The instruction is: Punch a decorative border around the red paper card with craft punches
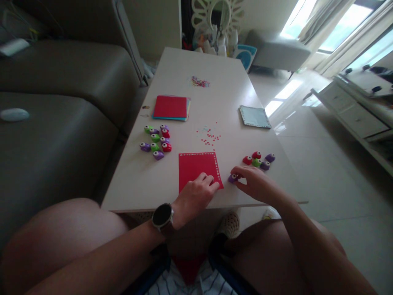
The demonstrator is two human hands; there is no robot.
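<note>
Your left hand (196, 192) lies flat, pinning the red square paper sheet (198, 166), while your right hand (250, 182) pinches the small purple plastic punch (232, 178), which next needs aligning on the sheet's unpunched edge.

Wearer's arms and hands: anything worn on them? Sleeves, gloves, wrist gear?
Both forearms are bare, with no sleeves and no gloves. The left hand has a round black-faced wristwatch on a dark strap at the wrist. The right hand and its wrist carry nothing; no rings can be made out.

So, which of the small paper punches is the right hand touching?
The purple punch alone beside the red sheet's corner, at the right hand's fingertips; the others lie apart in clusters.
</note>
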